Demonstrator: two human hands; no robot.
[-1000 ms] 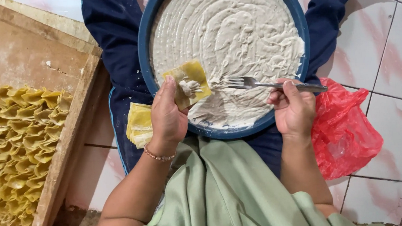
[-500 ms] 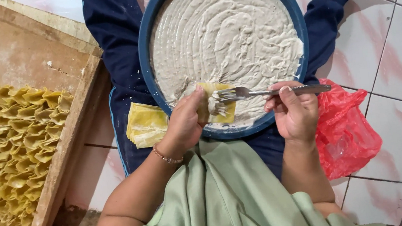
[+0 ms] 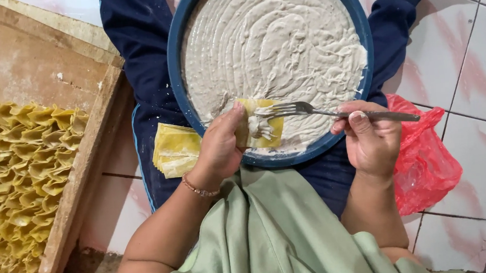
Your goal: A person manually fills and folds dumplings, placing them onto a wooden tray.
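Filling sits as a pale dab on the yellow wrapper [image 3: 260,130] that the left hand [image 3: 220,147] pinches at the near rim of the blue basin [image 3: 180,54]. The right hand [image 3: 372,143] grips a fork [image 3: 311,110], tines touching the dab. Left of the hands, a wooden tray [image 3: 44,72] holds many folded dumplings [image 3: 18,179]; wrappers in the stack [image 3: 177,149] and much paste remain.

The left hand [image 3: 220,147], which a second ago held the wrapper [image 3: 261,130] raised over the paste well inside the basin's [image 3: 179,72] near rim, has lowered it to that rim. The fork [image 3: 311,110], earlier lying apart on the paste, now has its tines on the wrapper, leaving a dab of paste. The right hand [image 3: 371,143] has shifted slightly.
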